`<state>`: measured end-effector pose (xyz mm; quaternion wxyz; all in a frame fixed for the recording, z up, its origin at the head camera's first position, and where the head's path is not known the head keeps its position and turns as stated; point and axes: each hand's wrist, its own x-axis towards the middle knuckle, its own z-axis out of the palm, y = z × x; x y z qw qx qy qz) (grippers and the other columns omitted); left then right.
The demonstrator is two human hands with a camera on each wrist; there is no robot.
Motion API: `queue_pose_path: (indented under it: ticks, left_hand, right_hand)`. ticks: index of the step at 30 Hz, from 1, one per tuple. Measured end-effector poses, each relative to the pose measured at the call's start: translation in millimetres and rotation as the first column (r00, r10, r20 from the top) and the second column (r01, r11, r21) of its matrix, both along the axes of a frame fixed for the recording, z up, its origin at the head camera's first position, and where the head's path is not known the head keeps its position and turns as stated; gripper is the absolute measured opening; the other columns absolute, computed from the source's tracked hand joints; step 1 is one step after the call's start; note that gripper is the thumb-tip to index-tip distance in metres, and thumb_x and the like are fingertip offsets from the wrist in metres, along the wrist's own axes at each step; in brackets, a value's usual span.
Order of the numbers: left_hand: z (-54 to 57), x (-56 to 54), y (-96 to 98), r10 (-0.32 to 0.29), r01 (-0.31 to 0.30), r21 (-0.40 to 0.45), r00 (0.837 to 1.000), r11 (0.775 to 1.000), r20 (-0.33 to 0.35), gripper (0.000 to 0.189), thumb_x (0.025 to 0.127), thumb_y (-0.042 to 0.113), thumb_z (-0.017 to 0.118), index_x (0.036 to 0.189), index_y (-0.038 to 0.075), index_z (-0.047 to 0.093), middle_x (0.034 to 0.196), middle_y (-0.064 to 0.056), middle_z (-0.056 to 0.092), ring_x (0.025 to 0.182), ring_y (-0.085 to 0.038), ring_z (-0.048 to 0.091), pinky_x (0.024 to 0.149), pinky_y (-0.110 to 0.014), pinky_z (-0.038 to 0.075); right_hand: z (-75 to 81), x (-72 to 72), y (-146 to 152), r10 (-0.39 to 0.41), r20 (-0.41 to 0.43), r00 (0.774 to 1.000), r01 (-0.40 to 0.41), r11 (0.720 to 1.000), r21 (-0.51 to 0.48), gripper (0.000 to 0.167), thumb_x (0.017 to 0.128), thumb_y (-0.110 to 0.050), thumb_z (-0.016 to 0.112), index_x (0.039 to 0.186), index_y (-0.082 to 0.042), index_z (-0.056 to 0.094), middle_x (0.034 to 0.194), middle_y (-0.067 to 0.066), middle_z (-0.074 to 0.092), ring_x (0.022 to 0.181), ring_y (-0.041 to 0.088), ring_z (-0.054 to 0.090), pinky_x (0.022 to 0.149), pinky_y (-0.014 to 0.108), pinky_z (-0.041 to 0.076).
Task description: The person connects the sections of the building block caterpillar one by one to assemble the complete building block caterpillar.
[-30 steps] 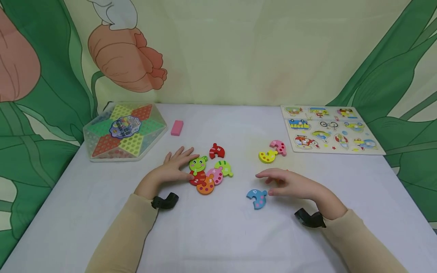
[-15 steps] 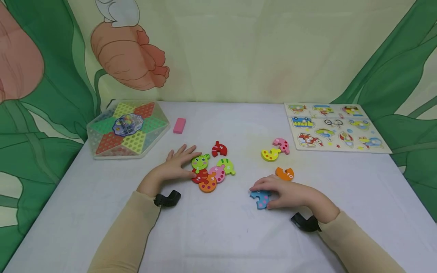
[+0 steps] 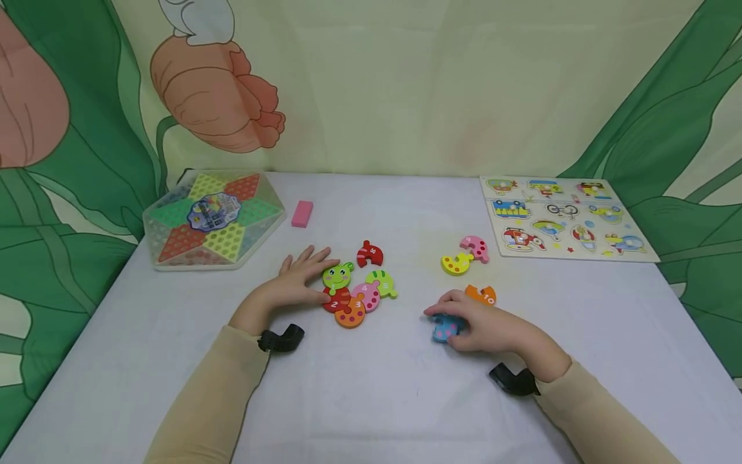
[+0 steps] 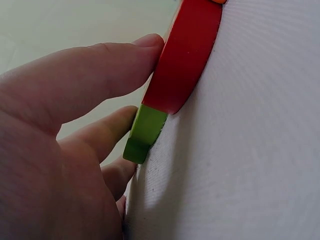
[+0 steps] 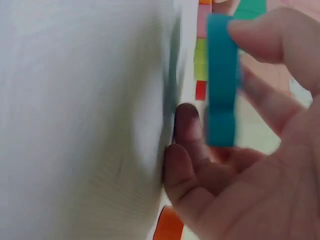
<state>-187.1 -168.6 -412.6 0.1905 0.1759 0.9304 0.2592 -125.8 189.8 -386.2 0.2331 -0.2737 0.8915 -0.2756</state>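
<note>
In the head view my left hand (image 3: pixel 290 283) rests beside a joined caterpillar puzzle, fingers spread and fairly straight. Its thumb touches the red number 2 piece (image 3: pixel 334 301), and other fingers touch the green head piece (image 3: pixel 337 278). Orange 3 (image 3: pixel 350 314), pink 4 (image 3: pixel 368 298) and light green 5 (image 3: pixel 383 283) pieces continue the chain. My right hand (image 3: pixel 489 323) pinches a blue puzzle piece (image 3: pixel 445 328) between thumb and fingers. In the right wrist view the blue piece (image 5: pixel 221 80) stands slightly off the tabletop; its number is hidden.
A red 8 piece (image 3: pixel 370 254) lies behind the chain. Yellow (image 3: pixel 456 264) and pink (image 3: pixel 476 249) pieces lie farther right, with an orange 10 piece (image 3: pixel 482 295) behind my right hand. At the back are a hexagonal game box (image 3: pixel 214 219), a pink block (image 3: pixel 302 214) and a vehicle puzzle board (image 3: pixel 565 219).
My right hand has come down over the blue piece, taken hold of it and raised it slightly, uncovering the orange 10 piece. My left hand has stayed by the chain.
</note>
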Motion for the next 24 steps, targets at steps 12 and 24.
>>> queue_pose_path:
  ticks: [12,24]
  left_hand:
    - [-1.3,1.5,1.2,0.003,-0.003,0.003,1.0,1.0,0.005,0.075,0.073,0.033,0.066,0.14,0.028,0.034,0.154,0.001,0.012,0.141,-0.028,-0.007,0.107,-0.058,-0.011]
    - [-0.3,0.4,0.7,0.006,-0.006,0.005,1.0,1.0,0.0,0.074,0.074,0.034,0.066,0.14,0.029,0.034,0.154,0.001,0.011,0.141,-0.028,-0.007,0.107,-0.058,-0.011]
  right_hand:
    - [-1.5,-7.4,-8,-0.127,0.013,0.992,0.127,0.991,-0.033,0.049,0.079,-0.027,0.069,0.122,-0.019,0.048,0.118,0.004,0.045,0.102,0.018,0.045,0.083,0.03,0.045]
    - [1.2,-31.0,-46,-0.164,0.227,0.96,0.205,0.964,-0.17,0.061,0.085,-0.02,0.063,0.138,-0.021,0.033,0.081,0.0,0.068,0.071,0.014,0.06,0.069,0.026,0.044]
